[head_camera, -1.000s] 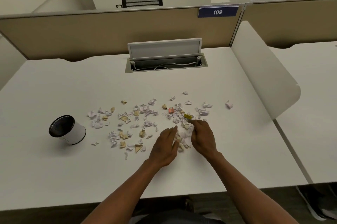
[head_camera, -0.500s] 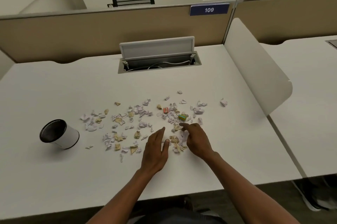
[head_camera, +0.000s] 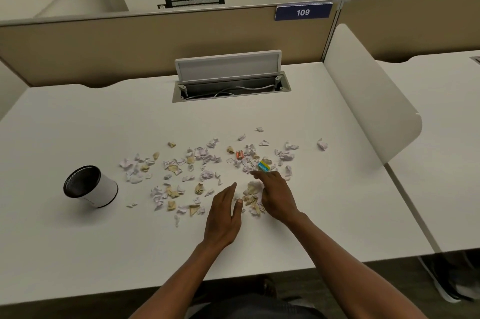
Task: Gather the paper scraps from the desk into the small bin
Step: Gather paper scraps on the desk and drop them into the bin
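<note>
Several white and tan paper scraps point(head_camera: 202, 163) lie scattered across the middle of the white desk point(head_camera: 78, 253). A small heap of scraps point(head_camera: 252, 198) sits between my two hands. My left hand point(head_camera: 224, 217) lies flat on the desk left of the heap, fingers together, holding nothing. My right hand point(head_camera: 276, 195) rests on the heap's right side with fingers spread and curved over it. The small bin point(head_camera: 91, 186), white with a black mesh inside, stands tilted at the left, mouth facing up and left.
A yellow-and-blue wrapper point(head_camera: 263, 166) and a red scrap point(head_camera: 240, 154) lie among the paper. An open cable tray point(head_camera: 231, 86) sits at the desk's back. A white divider point(head_camera: 363, 95) bounds the right side, a tan partition point(head_camera: 130, 43) the rear.
My hands have drawn slightly apart around the heap and slid a little toward me. The camera view shifted slightly; the bin and scattered scraps stay in place.
</note>
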A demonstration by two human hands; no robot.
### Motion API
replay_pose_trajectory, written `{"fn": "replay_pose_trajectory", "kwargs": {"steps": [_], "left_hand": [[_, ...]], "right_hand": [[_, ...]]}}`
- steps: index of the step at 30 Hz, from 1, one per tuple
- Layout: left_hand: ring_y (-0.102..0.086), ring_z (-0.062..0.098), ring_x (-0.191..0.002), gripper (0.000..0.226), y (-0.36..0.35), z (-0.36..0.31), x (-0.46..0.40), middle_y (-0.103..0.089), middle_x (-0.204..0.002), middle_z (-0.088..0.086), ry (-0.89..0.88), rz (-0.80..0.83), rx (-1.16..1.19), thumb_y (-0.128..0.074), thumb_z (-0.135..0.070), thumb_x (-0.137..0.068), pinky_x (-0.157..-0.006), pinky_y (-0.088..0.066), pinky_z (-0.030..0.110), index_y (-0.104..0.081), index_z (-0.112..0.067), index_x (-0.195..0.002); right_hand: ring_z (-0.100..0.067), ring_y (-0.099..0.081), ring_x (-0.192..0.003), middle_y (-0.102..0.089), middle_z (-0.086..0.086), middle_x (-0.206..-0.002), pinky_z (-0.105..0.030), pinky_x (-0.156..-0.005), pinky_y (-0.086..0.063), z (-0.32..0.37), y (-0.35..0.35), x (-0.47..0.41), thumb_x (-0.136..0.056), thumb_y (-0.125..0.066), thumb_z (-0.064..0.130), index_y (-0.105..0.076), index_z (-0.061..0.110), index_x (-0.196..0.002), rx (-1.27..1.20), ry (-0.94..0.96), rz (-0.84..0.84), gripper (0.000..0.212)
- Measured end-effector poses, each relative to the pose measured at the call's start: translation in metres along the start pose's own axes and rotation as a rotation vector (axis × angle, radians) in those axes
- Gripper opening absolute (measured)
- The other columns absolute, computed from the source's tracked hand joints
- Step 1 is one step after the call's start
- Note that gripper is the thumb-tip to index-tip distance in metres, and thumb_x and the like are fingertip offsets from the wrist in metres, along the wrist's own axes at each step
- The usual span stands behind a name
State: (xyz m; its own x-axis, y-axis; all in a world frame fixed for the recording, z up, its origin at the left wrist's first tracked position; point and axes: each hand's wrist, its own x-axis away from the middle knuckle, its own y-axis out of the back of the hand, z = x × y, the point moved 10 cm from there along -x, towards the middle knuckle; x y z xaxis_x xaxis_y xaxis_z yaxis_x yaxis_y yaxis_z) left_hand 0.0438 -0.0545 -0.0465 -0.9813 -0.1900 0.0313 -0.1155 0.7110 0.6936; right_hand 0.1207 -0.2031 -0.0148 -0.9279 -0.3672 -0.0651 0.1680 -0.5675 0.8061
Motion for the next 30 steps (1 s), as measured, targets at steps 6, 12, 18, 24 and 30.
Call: {"fn": "replay_pose_trajectory", "kwargs": {"steps": [6,12,18,24,30], "left_hand": [[-0.033,0.008,-0.144,0.051,-0.004,-0.008,0.003,-0.040,-0.156,-0.006,-0.015,0.025,0.028,-0.044,-0.037,-0.104,-0.115,-0.024,0.021,-0.034,-0.028,-0.153],[-0.043,0.011,-0.138,0.054,0.013,-0.012,0.002,-0.042,-0.152,-0.010,-0.050,0.032,0.168,-0.060,-0.023,-0.098,-0.116,-0.037,0.033,-0.042,-0.023,-0.150],[-0.059,0.013,-0.107,0.056,0.025,0.011,-0.003,-0.057,-0.132,-0.003,-0.006,0.070,0.149,-0.067,-0.001,-0.084,-0.083,-0.049,0.011,-0.057,-0.022,-0.135],[-0.062,0.018,-0.097,0.052,0.012,-0.002,-0.008,-0.058,-0.124,0.005,-0.055,0.113,0.142,-0.068,0.006,-0.081,-0.081,-0.058,0.029,-0.063,-0.014,-0.129],[-0.056,0.011,-0.102,0.095,-0.008,0.005,-0.017,-0.044,-0.131,-0.008,-0.007,0.298,0.011,-0.093,-0.037,-0.064,-0.083,-0.053,0.017,-0.047,-0.026,-0.146]], "right_hand": [[-0.024,-0.044,-0.127,-0.065,0.002,-0.128,-0.038,-0.098,-0.044,0.007,-0.019,0.003,-0.083,-0.052,0.002,-0.049,0.027,-0.142,0.060,0.067,0.153,0.064],[-0.028,-0.050,-0.122,-0.061,-0.008,-0.131,-0.037,-0.101,-0.044,-0.023,0.019,0.015,-0.078,-0.047,-0.009,-0.059,0.016,-0.134,-0.065,-0.063,-0.112,0.062],[-0.030,-0.036,-0.140,-0.043,-0.010,-0.152,-0.041,-0.113,-0.035,-0.023,-0.003,0.018,-0.085,-0.045,0.003,-0.039,0.016,-0.150,0.141,-0.024,0.193,0.066],[-0.023,-0.045,-0.131,-0.053,-0.003,-0.142,-0.036,-0.104,-0.043,-0.013,-0.002,0.032,-0.095,-0.047,0.022,-0.035,0.028,-0.150,-0.012,-0.002,0.207,0.057],[-0.024,-0.032,-0.141,-0.029,-0.001,-0.156,-0.043,-0.103,-0.048,-0.028,-0.002,0.030,-0.061,-0.070,0.079,-0.012,0.035,-0.156,0.252,-0.074,0.404,0.119]]}}
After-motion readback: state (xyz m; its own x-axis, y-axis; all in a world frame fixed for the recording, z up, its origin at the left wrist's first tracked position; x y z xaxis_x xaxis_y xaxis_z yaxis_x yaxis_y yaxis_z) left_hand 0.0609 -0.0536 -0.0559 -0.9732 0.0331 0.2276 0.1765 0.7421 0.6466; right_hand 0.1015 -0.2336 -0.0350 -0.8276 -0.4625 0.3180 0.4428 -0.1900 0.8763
